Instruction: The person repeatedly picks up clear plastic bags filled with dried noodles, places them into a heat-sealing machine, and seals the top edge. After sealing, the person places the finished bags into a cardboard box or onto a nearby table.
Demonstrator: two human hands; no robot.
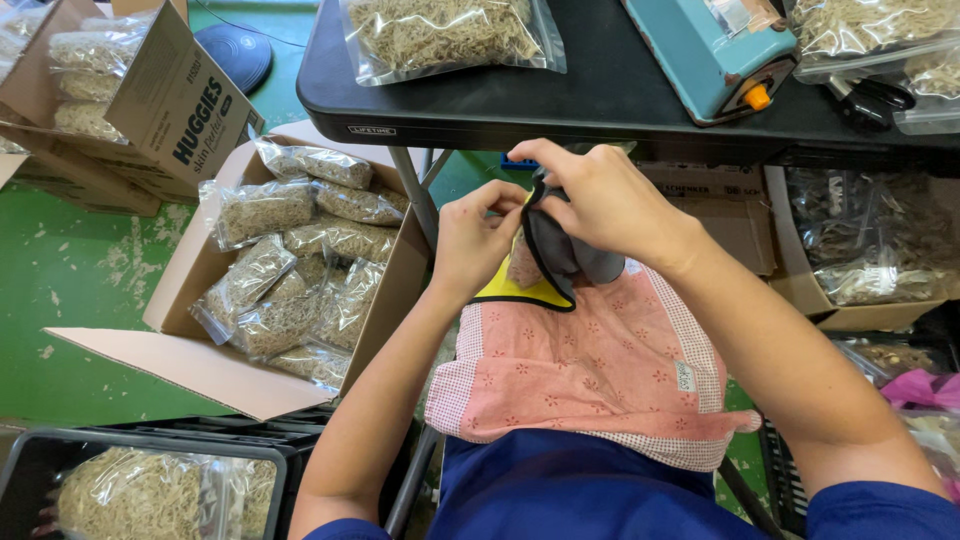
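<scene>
**Working a dark cloth piece over my lap**

Holding a small dark grey cloth piece (562, 250) between both hands, I have it just above the pink flowered cloth (590, 365) spread across my lap. My right hand (600, 200) is curled over the top of the piece, fingers closed on its black-edged rim. My left hand (478, 235) pinches the same rim from the other side, thumb and fingertips nearly shut, right beside the right hand. A yellow panel with black trim (512, 290) hangs under the grey piece, and its lower end touches the pink cloth.

As I judge it, the main risk is the grip: both hands hold only the thin edge, so a tug from one side could pull the piece out of the other hand's pinch and drop it onto the pink cloth, or off my lap towards the green floor (60, 270). I cannot tell whether the grey and yellow parts are joined, so pulling them apart could strain a seam.

Beyond the pink cloth stands the black table (560, 95), carrying a teal machine (705, 50) and a clear bag of dried strands (445, 35). Left of the pink cloth sits an open cardboard box (200, 365) full of similar bags.
</scene>
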